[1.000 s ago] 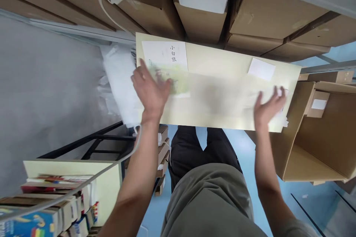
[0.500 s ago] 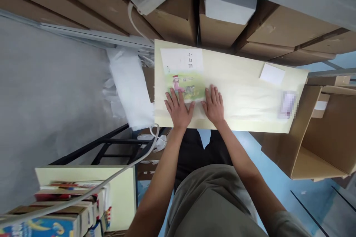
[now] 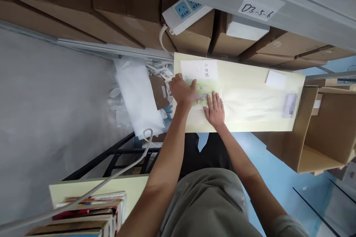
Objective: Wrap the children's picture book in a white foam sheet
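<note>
A picture book [image 3: 204, 72] with a white top and a green illustrated lower half lies on the left end of a pale yellow table [image 3: 250, 118]. A clear plastic sheet or bag [image 3: 250, 100] stretches over the table to its right. My left hand [image 3: 182, 90] rests flat on the book's left edge, fingers stretched toward the cover. My right hand [image 3: 215, 109] presses flat beside the book's lower right corner, fingers spread. Neither hand grips anything.
Brown cardboard boxes [image 3: 133, 22] line a shelf behind the table, with a white power strip [image 3: 185, 14] on top and a label "D3-5-6" [image 3: 257, 7]. White foam wrapping [image 3: 136, 92] lies left. An open cardboard box [image 3: 322, 133] stands right. Stacked books [image 3: 89, 214] sit at lower left.
Both hands came together from wide apart onto the book. Since half a second ago my left hand slid up to the book's left edge; the view shifted upward.
</note>
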A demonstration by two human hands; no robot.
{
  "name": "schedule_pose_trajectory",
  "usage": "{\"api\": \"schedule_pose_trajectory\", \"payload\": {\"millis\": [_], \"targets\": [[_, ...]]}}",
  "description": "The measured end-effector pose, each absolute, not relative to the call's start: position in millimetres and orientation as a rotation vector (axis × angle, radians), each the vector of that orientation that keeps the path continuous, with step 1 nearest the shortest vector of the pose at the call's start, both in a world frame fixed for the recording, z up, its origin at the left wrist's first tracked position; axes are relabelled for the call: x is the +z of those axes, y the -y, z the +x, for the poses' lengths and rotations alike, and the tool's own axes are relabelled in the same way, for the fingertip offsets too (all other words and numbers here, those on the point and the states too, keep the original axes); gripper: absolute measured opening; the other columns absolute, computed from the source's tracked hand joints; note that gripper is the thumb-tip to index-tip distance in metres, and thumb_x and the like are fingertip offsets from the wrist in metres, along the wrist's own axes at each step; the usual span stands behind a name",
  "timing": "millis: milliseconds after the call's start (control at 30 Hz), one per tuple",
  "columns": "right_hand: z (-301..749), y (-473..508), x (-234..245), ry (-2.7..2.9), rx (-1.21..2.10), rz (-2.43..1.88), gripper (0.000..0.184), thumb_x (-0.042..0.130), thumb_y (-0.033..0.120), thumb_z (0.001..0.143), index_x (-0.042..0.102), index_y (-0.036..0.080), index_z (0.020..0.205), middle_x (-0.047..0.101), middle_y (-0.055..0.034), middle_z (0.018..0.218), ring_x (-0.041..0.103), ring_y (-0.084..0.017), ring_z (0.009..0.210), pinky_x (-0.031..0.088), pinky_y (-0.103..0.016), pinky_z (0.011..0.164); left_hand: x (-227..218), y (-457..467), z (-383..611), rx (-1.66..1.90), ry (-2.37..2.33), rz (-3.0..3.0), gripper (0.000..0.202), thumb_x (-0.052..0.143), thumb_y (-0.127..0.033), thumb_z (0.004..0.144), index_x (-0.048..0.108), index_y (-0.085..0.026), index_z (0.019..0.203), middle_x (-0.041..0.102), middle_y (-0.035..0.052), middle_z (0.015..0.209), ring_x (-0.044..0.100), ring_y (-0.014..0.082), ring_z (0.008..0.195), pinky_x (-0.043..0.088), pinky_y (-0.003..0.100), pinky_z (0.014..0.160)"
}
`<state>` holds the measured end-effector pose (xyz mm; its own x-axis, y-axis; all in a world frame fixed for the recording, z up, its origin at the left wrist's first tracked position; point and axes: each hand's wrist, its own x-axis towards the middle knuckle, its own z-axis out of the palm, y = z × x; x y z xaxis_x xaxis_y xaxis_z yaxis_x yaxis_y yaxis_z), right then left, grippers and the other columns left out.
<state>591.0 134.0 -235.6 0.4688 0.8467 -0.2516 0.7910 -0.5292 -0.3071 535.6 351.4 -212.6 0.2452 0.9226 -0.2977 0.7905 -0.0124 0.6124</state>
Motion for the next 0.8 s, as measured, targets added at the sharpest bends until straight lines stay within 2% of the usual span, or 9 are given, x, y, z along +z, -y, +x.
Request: {"api": "schedule_pose_trajectory", "payload": {"millis": [133, 233, 333, 433, 533, 633, 700, 733, 800], "targets": [[592, -135, -231, 1.451, 0.567, -2.592, 0.068, 0.037, 0.048, 0.124, 0.039, 0.018, 0.185, 0.029, -0.016, 0.195, 0.024, -0.036, 0.184, 0.024, -0.063, 0.149, -213, -391, 553, -0.039, -1.549, 1.717, 0.033, 0.089, -0.043, 0.082, 0.07, -0.02, 0.094, 0.078, 0.0167, 0.106, 0.075, 0.0396, 0.109, 0.058, 0.051, 0.104], [592, -136, -228, 1.448, 0.566, -2.615, 0.069, 0.037, 0.049, 0.124, 0.038, 0.016, 0.185, 0.027, -0.0158, 0.195, 0.023, -0.036, 0.184, 0.022, -0.061, 0.149, -195, -398, 552, 0.051, -1.387, 1.784, 0.03, 0.088, -0.036, 0.08, 0.06, -0.024, 0.081, 0.074, 0.007, 0.093, 0.073, 0.0301, 0.096, 0.057, 0.041, 0.095], [592, -136, -225, 1.452, 0.564, -2.613, 0.071, 0.039, 0.051, 0.124, 0.038, 0.014, 0.185, 0.025, -0.017, 0.196, 0.022, -0.037, 0.185, 0.02, -0.061, 0.15, -162, -380, 547, 0.318, -1.212, 1.852, 0.028, 0.087, -0.032, 0.084, 0.059, -0.025, 0.086, 0.073, 0.0013, 0.09, 0.072, 0.0242, 0.091, 0.057, 0.034, 0.089], [593, -136, -224, 1.458, 0.585, -2.582, 0.073, 0.042, 0.053, 0.123, 0.037, 0.015, 0.186, 0.024, -0.0178, 0.196, 0.021, -0.037, 0.185, 0.019, -0.062, 0.15, -124, -351, 542, 0.508, -1.087, 1.869, 0.023, 0.082, -0.036, 0.095, 0.061, -0.026, 0.091, 0.075, 0.0002, 0.089, 0.075, 0.0228, 0.09, 0.058, 0.032, 0.084], [594, -138, -225, 1.431, 0.619, -2.555, 0.074, 0.043, 0.053, 0.123, 0.036, 0.016, 0.186, 0.021, -0.0172, 0.197, 0.017, -0.038, 0.185, 0.018, -0.064, 0.15, -83, -331, 536, 0.713, -0.999, 1.941, 0.021, 0.076, -0.039, 0.104, 0.063, -0.026, 0.093, 0.08, 0.0015, 0.097, 0.078, 0.0224, 0.094, 0.061, 0.032, 0.088], [595, -140, -223, 1.387, 0.69, -2.476, 0.076, 0.041, 0.056, 0.123, 0.033, 0.017, 0.187, 0.018, -0.0165, 0.198, 0.012, -0.038, 0.186, 0.015, -0.064, 0.15, -41, -321, 527, 0.969, -0.827, 2.046, 0.011, 0.075, -0.029, 0.104, 0.069, -0.025, 0.096, 0.083, 0.0016, 0.103, 0.081, 0.0214, 0.1, 0.064, 0.034, 0.093], [600, -136, -216, 1.302, 0.754, -2.356, 0.079, 0.034, 0.058, 0.123, 0.026, 0.015, 0.189, 0.021, -0.0164, 0.197, 0.011, -0.036, 0.186, 0.017, -0.062, 0.15, -18, -313, 521, 1.13, -0.753, 2.11, 0.007, 0.073, -0.019, 0.102, 0.073, -0.025, 0.099, 0.085, 0.0006, 0.105, 0.082, 0.02, 0.1, 0.064, 0.034, 0.09], [604, -132, -209, 1.218, 0.769, -2.286, 0.08, 0.028, 0.059, 0.123, 0.02, 0.015, 0.19, 0.023, -0.0165, 0.197, 0.012, -0.034, 0.186, 0.02, -0.061, 0.15, -10, -307, 520, 1.174, -0.764, 2.106, 0.006, 0.075, -0.02, 0.102, 0.074, -0.026, 0.101, 0.084, 0.0003, 0.106, 0.081, 0.0198, 0.098, 0.065, 0.034, 0.088], [617, -115, -189, 1.001, 0.749, -2.146, 0.081, 0.016, 0.061, 0.123, 0.004, 0.019, 0.191, 0.025, -0.016, 0.196, 0.018, -0.03, 0.186, 0.03, -0.06, 0.147, -2, -292, 521, 1.209, -0.873, 2.012, 0.012, 0.083, -0.032, 0.1, 0.073, -0.027, 0.104, 0.081, 0.0003, 0.105, 0.079, 0.0202, 0.094, 0.065, 0.035, 0.083]]}}
